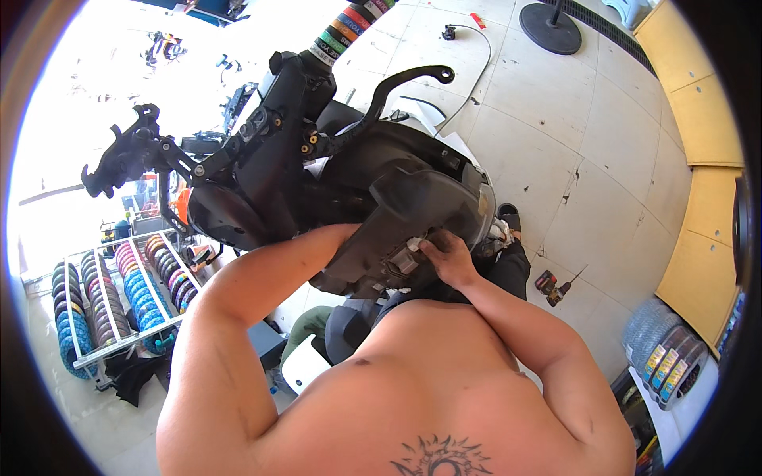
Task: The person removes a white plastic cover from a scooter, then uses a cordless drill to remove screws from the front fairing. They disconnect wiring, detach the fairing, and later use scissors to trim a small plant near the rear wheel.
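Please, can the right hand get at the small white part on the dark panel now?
Most likely yes: the right hand is close beside the small white part, with nothing visible between them; whether it grips the part is unclear.

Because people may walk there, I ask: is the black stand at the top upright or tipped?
The stand is upright: its round base lies flat on the floor and its pole rises from it.

V. bright upper L — blown-out glare; fisheye bend, dark rim.
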Motion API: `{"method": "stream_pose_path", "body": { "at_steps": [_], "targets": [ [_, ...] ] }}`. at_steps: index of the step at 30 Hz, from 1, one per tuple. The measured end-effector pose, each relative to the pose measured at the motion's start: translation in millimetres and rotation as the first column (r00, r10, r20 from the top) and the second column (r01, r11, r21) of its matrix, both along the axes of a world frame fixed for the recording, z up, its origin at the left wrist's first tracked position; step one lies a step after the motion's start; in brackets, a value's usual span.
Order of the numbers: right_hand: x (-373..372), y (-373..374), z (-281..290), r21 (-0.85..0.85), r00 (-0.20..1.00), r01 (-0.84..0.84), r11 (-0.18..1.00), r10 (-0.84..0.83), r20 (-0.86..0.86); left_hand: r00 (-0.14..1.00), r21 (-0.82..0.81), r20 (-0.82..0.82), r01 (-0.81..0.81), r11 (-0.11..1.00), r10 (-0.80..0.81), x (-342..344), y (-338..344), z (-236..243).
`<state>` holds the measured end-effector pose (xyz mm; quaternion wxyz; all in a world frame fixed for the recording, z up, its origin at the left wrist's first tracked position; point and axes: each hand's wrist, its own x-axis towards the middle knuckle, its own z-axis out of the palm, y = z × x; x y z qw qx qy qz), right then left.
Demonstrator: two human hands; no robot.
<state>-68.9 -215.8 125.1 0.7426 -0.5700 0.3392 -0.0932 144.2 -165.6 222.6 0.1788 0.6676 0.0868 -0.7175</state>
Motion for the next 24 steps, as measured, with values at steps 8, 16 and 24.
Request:
{"method": "stream_pose_path", "body": {
  "at_steps": [8,16,24],
  "targets": [
    [0,4,-8,0.078,0.999,0.032,0.996,-0.034,0.028,1.0,0.006,0.0,-0.006,1.0,0.006,-3,-3,0],
    [1,10,-20,0.166,0.994,0.074,0.983,-0.085,0.064,1.0,0.014,0.002,-0.019,1.0,0.019,-4,-2,-1],
    [3,9,-13,0.228,0.991,0.118,0.966,-0.128,0.027,1.0,0.038,0.013,-0.026,0.999,0.025,-8,-2,-2]
  ]
}}
